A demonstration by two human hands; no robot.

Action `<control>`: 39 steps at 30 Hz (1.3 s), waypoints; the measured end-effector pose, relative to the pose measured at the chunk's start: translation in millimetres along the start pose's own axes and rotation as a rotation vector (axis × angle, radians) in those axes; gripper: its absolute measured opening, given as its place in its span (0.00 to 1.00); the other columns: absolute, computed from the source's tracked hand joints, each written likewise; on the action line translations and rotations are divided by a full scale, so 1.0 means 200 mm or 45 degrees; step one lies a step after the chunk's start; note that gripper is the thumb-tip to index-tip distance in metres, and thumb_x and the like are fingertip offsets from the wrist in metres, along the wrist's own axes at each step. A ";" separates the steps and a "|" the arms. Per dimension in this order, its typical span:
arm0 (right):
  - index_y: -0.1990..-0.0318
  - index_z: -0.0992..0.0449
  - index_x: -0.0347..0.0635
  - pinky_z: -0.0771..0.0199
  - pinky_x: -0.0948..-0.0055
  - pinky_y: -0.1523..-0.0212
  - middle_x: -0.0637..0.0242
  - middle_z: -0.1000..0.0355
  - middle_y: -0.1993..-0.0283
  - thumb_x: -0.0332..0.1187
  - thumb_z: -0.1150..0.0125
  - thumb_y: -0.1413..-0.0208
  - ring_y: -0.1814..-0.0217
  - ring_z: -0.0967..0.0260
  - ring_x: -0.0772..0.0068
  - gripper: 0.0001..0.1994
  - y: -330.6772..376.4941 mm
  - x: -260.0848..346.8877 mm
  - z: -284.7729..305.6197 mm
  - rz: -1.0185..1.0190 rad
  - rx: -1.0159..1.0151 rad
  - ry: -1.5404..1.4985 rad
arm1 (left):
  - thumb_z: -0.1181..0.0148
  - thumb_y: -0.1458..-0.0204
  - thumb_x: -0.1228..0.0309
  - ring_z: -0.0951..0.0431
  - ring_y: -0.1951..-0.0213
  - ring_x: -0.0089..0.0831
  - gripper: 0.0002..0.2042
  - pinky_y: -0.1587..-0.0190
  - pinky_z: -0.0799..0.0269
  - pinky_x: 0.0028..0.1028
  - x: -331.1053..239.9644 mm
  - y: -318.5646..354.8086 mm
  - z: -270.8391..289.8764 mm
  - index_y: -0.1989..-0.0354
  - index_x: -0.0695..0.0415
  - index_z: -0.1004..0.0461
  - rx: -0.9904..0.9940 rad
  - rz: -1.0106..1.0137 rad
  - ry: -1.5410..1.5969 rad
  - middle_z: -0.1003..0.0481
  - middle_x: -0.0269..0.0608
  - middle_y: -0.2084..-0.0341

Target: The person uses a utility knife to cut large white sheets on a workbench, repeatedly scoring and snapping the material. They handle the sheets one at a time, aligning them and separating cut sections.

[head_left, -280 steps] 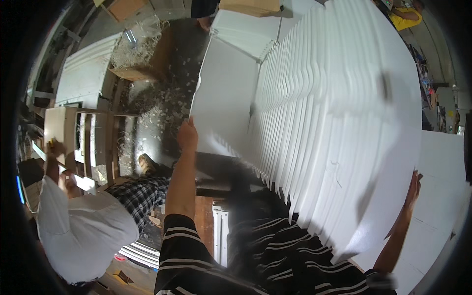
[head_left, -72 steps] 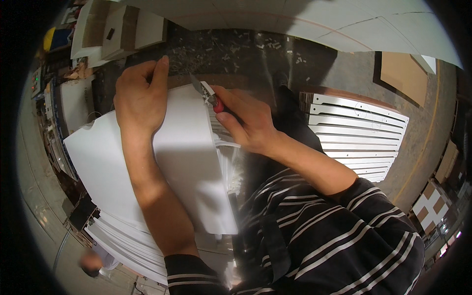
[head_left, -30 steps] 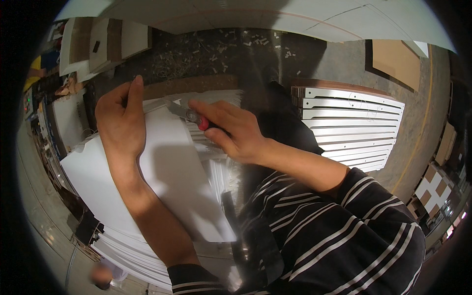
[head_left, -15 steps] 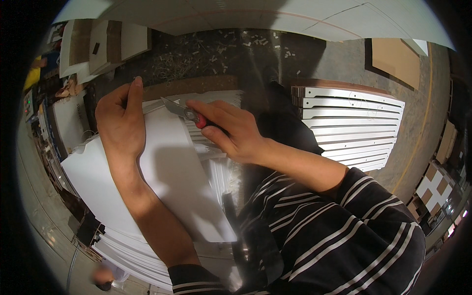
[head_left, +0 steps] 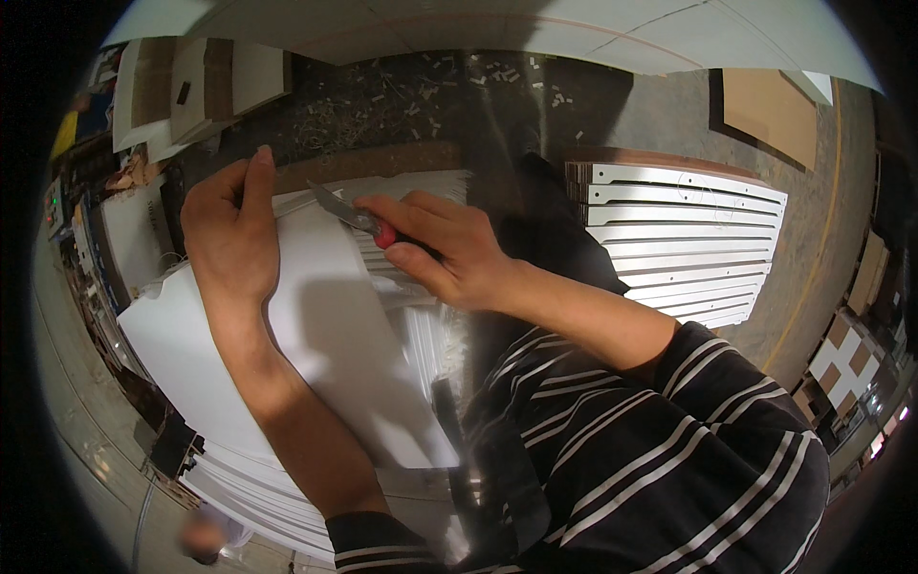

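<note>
Your left hand (head_left: 229, 230) curls at the far edge of the white panel (head_left: 320, 320); whether it grips cannot be told. The red-handled knife (head_left: 358, 219) has its blade near that edge, clasped in your right hand (head_left: 454, 251).

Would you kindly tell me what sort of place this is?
Probably a workshop or factory: rows of white strips, small scraps littering the floor, and a knife in the right hand.
</note>
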State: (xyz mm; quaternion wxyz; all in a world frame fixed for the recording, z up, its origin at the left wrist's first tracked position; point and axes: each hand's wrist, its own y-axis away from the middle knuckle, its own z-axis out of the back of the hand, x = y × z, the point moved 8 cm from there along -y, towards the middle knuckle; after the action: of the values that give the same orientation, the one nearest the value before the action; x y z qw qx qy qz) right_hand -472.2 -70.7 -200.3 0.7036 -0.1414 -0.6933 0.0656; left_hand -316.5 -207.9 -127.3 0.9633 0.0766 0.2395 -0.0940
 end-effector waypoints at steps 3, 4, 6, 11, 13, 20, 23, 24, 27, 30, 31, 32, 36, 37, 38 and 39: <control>0.37 0.25 0.35 0.26 0.69 0.65 0.61 0.25 0.64 0.35 0.40 0.34 0.66 0.27 0.65 0.21 0.00 -0.01 0.00 -0.022 0.006 -0.010 | 0.41 0.35 0.63 0.45 0.79 0.25 0.21 0.74 0.48 0.33 0.00 0.00 0.00 0.77 0.68 0.32 0.006 0.005 -0.006 0.42 0.38 0.87; 0.37 0.25 0.35 0.26 0.69 0.65 0.62 0.25 0.65 0.35 0.40 0.34 0.67 0.27 0.64 0.21 0.00 0.00 0.00 -0.019 -0.010 -0.023 | 0.41 0.35 0.63 0.45 0.79 0.25 0.21 0.74 0.48 0.33 0.02 0.00 -0.01 0.77 0.68 0.32 0.022 0.049 -0.005 0.42 0.38 0.87; 0.37 0.25 0.36 0.26 0.69 0.64 0.62 0.25 0.64 0.34 0.40 0.34 0.66 0.27 0.64 0.21 0.01 0.00 -0.01 -0.046 -0.003 -0.008 | 0.41 0.35 0.63 0.45 0.80 0.25 0.21 0.74 0.48 0.34 0.00 0.00 -0.01 0.77 0.68 0.32 0.004 0.006 0.007 0.42 0.39 0.87; 0.38 0.25 0.36 0.26 0.67 0.63 0.61 0.25 0.64 0.33 0.39 0.35 0.66 0.26 0.61 0.20 0.06 -0.05 -0.01 -0.113 -0.015 0.028 | 0.41 0.35 0.63 0.45 0.79 0.26 0.22 0.74 0.47 0.34 0.01 0.00 -0.01 0.77 0.68 0.32 -0.003 0.012 -0.005 0.43 0.40 0.86; 0.38 0.25 0.37 0.26 0.66 0.62 0.60 0.25 0.64 0.33 0.40 0.34 0.65 0.26 0.59 0.20 0.11 -0.12 -0.02 -0.207 -0.009 0.090 | 0.41 0.35 0.63 0.45 0.79 0.26 0.22 0.74 0.47 0.34 0.01 0.00 0.00 0.77 0.68 0.33 -0.001 0.011 -0.045 0.43 0.41 0.86; 0.35 0.26 0.39 0.25 0.73 0.57 0.61 0.21 0.57 0.27 0.43 0.33 0.63 0.25 0.73 0.20 0.23 -0.27 0.11 -0.536 -0.041 0.144 | 0.42 0.35 0.61 0.41 0.79 0.30 0.21 0.73 0.44 0.35 0.00 0.01 -0.02 0.76 0.67 0.31 0.015 0.076 -0.025 0.39 0.45 0.85; 0.34 0.27 0.38 0.25 0.74 0.54 0.61 0.21 0.53 0.24 0.44 0.34 0.59 0.26 0.76 0.21 0.13 -0.22 0.25 -0.394 0.049 0.127 | 0.42 0.36 0.59 0.36 0.80 0.36 0.21 0.72 0.40 0.37 0.00 0.03 -0.01 0.75 0.66 0.28 -0.024 0.057 -0.058 0.34 0.51 0.84; 0.34 0.28 0.38 0.25 0.74 0.54 0.60 0.22 0.53 0.23 0.45 0.34 0.58 0.26 0.75 0.21 0.10 -0.17 0.30 -0.316 0.084 0.154 | 0.42 0.36 0.59 0.34 0.80 0.38 0.21 0.72 0.39 0.38 0.00 0.05 0.00 0.75 0.66 0.27 -0.013 0.059 -0.075 0.33 0.53 0.83; 0.34 0.28 0.40 0.24 0.71 0.51 0.58 0.22 0.52 0.23 0.39 0.38 0.54 0.23 0.65 0.24 0.05 -0.05 0.44 -0.325 0.186 0.193 | 0.41 0.38 0.57 0.22 0.66 0.46 0.16 0.61 0.31 0.43 -0.01 0.14 -0.01 0.64 0.61 0.20 0.130 0.075 -0.240 0.21 0.51 0.70; 0.35 0.26 0.42 0.23 0.67 0.50 0.56 0.21 0.51 0.23 0.34 0.42 0.52 0.22 0.58 0.25 0.03 0.11 0.54 -0.315 0.343 0.364 | 0.38 0.40 0.56 0.24 0.43 0.50 0.21 0.38 0.33 0.46 -0.08 0.23 0.00 0.42 0.53 0.22 0.144 -0.059 -0.322 0.19 0.47 0.49; 0.36 0.25 0.43 0.23 0.67 0.49 0.55 0.21 0.50 0.23 0.32 0.43 0.52 0.22 0.56 0.25 0.02 0.16 0.54 -0.284 0.415 0.441 | 0.38 0.40 0.56 0.24 0.42 0.50 0.22 0.37 0.33 0.46 -0.09 0.24 0.06 0.42 0.54 0.22 0.030 -0.149 -0.241 0.20 0.48 0.48; 0.37 0.24 0.44 0.23 0.66 0.50 0.56 0.21 0.50 0.24 0.30 0.44 0.53 0.22 0.56 0.25 0.00 0.23 0.52 -0.163 0.496 0.482 | 0.38 0.40 0.55 0.24 0.42 0.50 0.23 0.37 0.33 0.45 -0.08 0.24 0.10 0.41 0.55 0.22 -0.058 -0.184 -0.199 0.20 0.50 0.48; 0.42 0.19 0.48 0.23 0.66 0.56 0.59 0.20 0.48 0.28 0.24 0.52 0.56 0.22 0.59 0.26 -0.08 0.47 0.40 0.275 0.753 0.732 | 0.39 0.39 0.53 0.22 0.41 0.51 0.25 0.38 0.30 0.44 0.36 0.20 0.50 0.37 0.54 0.25 -0.693 0.112 -0.083 0.21 0.52 0.44; 0.43 0.18 0.49 0.23 0.66 0.58 0.61 0.20 0.48 0.29 0.23 0.54 0.57 0.22 0.61 0.26 -0.10 0.52 0.37 0.372 0.787 0.810 | 0.40 0.39 0.51 0.22 0.42 0.51 0.27 0.38 0.29 0.43 0.52 0.25 0.62 0.36 0.53 0.26 -0.887 0.223 -0.032 0.22 0.52 0.43; 0.47 0.16 0.44 0.22 0.64 0.57 0.61 0.19 0.49 0.25 0.23 0.57 0.58 0.24 0.58 0.25 -0.11 0.55 0.34 0.379 0.788 0.864 | 0.41 0.40 0.50 0.23 0.41 0.51 0.28 0.38 0.30 0.44 0.71 0.32 0.68 0.35 0.52 0.27 -0.970 0.519 -0.074 0.22 0.51 0.43; 0.47 0.16 0.45 0.22 0.64 0.57 0.61 0.19 0.50 0.25 0.23 0.57 0.58 0.24 0.58 0.25 -0.12 0.57 0.30 0.424 0.803 0.900 | 0.42 0.40 0.48 0.23 0.40 0.51 0.30 0.37 0.31 0.44 0.87 0.42 0.73 0.33 0.50 0.29 -1.071 0.768 -0.175 0.22 0.50 0.42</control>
State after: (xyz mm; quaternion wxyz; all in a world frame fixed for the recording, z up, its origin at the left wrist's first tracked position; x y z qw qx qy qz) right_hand -531.4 -54.5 -84.3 0.8840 -0.0441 -0.3269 0.3314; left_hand -82.7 -180.4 -73.6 0.9085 -0.2577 0.1600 0.2873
